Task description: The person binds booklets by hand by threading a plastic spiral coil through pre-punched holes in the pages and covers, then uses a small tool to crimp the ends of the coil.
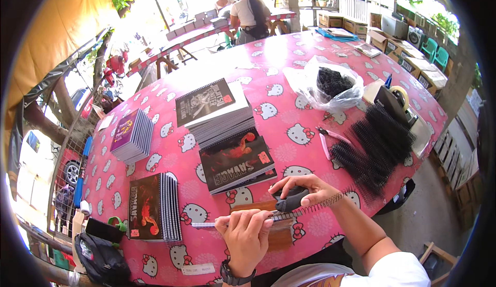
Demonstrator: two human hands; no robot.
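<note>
Held edge-on near the table's front is a notebook (pixel 204 225), with my left hand (pixel 244 231) closed around it. A black spiral binding coil (pixel 325 202) runs along its edge and sticks out to the right, under my right forearm. My right hand (pixel 306 187) has its fingers curled over a black rounded object (pixel 292 199) beside the coil; its kind cannot be made out. Beneath lies a brown wooden board (pixel 281 239), partly hidden by my hands and the notebook.
Notebook stacks stand left (pixel 152 207), far left (pixel 131 136) and ahead (pixel 235 160). Pink-handled pliers (pixel 325 141), a heap of black coils (pixel 374 150), a plastic bag (pixel 338 88) and a tape dispenser (pixel 400 101) lie right. Two people sit at a far table (pixel 181 41).
</note>
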